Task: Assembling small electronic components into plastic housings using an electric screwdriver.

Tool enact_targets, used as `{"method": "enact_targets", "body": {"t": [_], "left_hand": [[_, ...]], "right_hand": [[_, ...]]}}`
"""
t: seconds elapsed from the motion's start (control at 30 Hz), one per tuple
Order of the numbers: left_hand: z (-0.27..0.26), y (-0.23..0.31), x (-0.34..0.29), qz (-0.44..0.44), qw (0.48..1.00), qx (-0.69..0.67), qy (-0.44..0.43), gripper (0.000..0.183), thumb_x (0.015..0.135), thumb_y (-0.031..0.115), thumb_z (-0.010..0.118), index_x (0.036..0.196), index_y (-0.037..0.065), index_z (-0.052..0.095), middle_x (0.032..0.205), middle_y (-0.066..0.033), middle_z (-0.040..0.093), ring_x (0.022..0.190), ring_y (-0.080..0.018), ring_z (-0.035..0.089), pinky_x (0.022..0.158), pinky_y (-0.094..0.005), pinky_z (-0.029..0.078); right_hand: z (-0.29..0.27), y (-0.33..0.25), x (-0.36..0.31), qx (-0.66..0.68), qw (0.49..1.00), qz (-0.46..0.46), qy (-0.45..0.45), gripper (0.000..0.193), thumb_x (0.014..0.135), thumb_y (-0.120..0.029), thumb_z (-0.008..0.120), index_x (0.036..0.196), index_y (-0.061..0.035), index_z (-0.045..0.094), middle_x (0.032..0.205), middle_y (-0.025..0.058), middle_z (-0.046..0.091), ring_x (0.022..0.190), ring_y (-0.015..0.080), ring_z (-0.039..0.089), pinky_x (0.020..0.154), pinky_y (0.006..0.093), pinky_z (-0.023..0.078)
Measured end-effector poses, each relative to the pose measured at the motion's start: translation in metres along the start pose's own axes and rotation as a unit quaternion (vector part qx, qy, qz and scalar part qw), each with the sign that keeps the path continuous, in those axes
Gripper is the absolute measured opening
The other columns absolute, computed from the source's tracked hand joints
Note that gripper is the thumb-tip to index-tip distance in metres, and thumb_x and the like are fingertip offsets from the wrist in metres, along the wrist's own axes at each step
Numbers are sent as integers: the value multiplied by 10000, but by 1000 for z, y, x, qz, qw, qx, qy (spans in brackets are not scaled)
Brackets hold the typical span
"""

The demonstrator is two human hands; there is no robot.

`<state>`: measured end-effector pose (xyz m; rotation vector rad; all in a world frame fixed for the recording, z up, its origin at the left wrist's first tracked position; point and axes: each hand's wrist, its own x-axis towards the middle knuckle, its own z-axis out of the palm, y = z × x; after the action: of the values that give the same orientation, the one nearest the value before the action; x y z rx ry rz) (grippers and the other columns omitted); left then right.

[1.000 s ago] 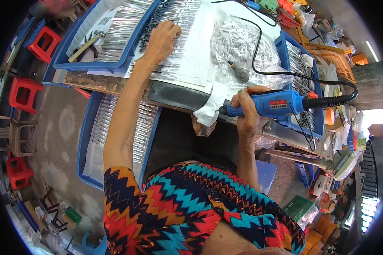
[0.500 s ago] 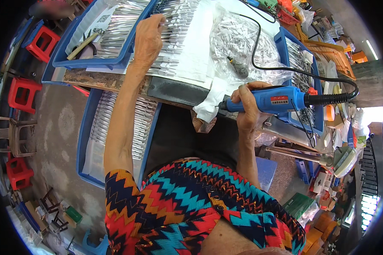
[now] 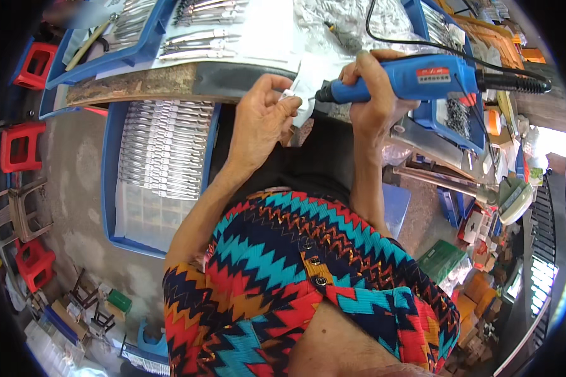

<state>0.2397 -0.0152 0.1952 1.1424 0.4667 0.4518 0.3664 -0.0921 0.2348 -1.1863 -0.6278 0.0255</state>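
My right hand [image 3: 374, 94] is wrapped round a corded blue electric screwdriver [image 3: 424, 78]. Its dark nose points left over the bench's front edge. Just left of that nose, my left hand [image 3: 261, 119] pinches a small silvery metal piece [image 3: 287, 95] between thumb and fingers; most of it is hidden. The bit lies very close to this piece, but I cannot tell whether they touch. Behind them a crumpled white cloth or paper [image 3: 307, 78] hangs at the edge. Rows of slim silvery metal parts [image 3: 201, 44] lie on white paper beyond my left hand.
A blue tray [image 3: 151, 53] with metal parts and a long-handled tool stands back left. Below the bench is another blue tray [image 3: 110, 188] of parts in rows. Clear plastic [image 3: 358, 19] covers small pieces at the back. A black cable [image 3: 415, 43] runs behind the screwdriver.
My left hand has come back from the rows of parts to the screwdriver's tip, now with a metal piece. The view has shifted, and the screwdriver sits slightly higher in it.
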Motion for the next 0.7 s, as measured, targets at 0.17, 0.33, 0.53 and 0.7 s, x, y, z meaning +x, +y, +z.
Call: {"method": "enact_targets", "body": {"t": [0.17,0.33,0.53,0.7], "left_hand": [[10,-32,-7,-63,997,-45,-29,288,874,30,499,1138,-34,403,784,-84,555,581,-65,484,475,-170,389],[17,-42,-1,-57,997,-50,5,306,868,21,493,1143,-31,368,706,-106,564,496,-78,488,405,-187,382],[19,-45,4,-57,998,8,32,280,865,26,499,1113,-17,376,667,-109,573,457,-75,477,372,-192,358],[22,-43,3,-63,997,-10,38,253,862,20,498,1087,-1,383,664,-107,568,458,-70,464,364,-193,325]], "right_hand": [[-2,-3,3,41,999,7,8,180,703,-27,655,826,26,534,545,80,569,475,137,558,486,234,437],[5,-16,2,73,997,-17,-17,115,725,25,614,815,41,545,564,98,509,456,197,517,485,325,444],[5,-15,1,89,995,-26,-39,141,729,28,608,855,47,547,573,100,515,455,197,517,486,329,449],[7,-12,2,96,993,-23,-58,140,728,23,612,853,49,552,575,97,519,454,195,523,484,328,453]]}}
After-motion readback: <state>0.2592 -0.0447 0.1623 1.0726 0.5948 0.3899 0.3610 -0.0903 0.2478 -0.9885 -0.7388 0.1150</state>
